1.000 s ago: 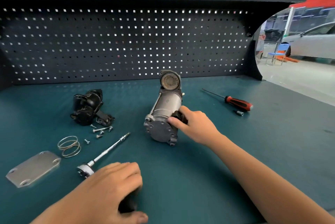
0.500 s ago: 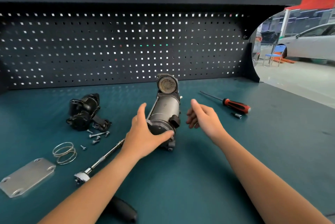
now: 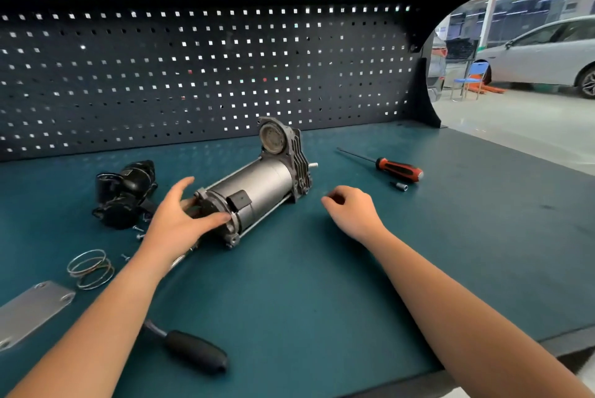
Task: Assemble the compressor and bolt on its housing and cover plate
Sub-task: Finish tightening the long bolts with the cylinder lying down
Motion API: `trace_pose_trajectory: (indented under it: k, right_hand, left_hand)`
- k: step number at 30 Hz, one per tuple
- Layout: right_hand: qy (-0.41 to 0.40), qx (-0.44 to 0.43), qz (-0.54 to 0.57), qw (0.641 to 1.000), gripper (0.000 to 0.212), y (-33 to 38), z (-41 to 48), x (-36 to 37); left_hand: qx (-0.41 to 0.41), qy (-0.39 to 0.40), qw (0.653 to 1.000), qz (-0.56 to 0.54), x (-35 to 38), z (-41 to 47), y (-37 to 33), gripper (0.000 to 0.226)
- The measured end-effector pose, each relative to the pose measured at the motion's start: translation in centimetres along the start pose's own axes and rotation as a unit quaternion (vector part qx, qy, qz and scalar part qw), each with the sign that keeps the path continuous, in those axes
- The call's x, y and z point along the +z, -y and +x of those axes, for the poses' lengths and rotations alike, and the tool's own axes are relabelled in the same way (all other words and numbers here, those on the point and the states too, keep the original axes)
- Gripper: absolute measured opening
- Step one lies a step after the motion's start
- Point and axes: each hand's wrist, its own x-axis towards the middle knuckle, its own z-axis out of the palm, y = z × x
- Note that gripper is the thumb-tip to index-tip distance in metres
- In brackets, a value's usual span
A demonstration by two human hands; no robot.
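- Head view: the grey cylindrical metal compressor body (image 3: 254,188) lies on its side at the centre of the teal bench mat (image 3: 322,301), its long axis running from seven o'clock to one o'clock, the finned head with its round bore at the far end.
- The left hand (image 3: 175,223) cups the near end cap, thumb across the rim and fingers round the far side; this looks like a steadying hold, likely so the round body cannot roll.
- The right hand (image 3: 352,212) hovers at three o'clock of the body, loosely curled, touching and holding nothing.
- At nine o'clock of the body sits the black moulded housing (image 3: 124,193), with small loose bolts (image 3: 138,231) just beside it, near for fastening.
- At eight o'clock lie the coiled wire spring (image 3: 90,268) and the flat grey cover plate (image 3: 32,310), well apart from the body, not yet fitted.
- A black-handled driver (image 3: 193,349) lies at six o'clock; a red-handled screwdriver (image 3: 396,169) and small socket (image 3: 399,186) at two o'clock.
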Motion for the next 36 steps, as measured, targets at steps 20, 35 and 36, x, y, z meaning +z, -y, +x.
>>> trace_pose_trajectory:
  k: [20, 35, 36]
  right_hand:
    - [-0.012, -0.077, 0.034, 0.996, 0.044, 3.9, -3.6, 0.5]
    - [0.001, -0.181, -0.049, 0.982, 0.098, 3.9, -5.1, 2.3]
    - [-0.004, -0.156, -0.003, 0.988, 0.098, 3.7, -4.9, 2.2]
  left_hand:
    - [0.104, 0.211, 0.944, 0.232, -0.6, -7.5, -2.7, 0.062]
    - [0.124, 0.185, 0.87, 0.44, -3.6, -6.0, -0.9, 0.036]
    - [0.129, 0.191, 0.865, 0.446, -2.5, -4.5, -1.1, 0.035]
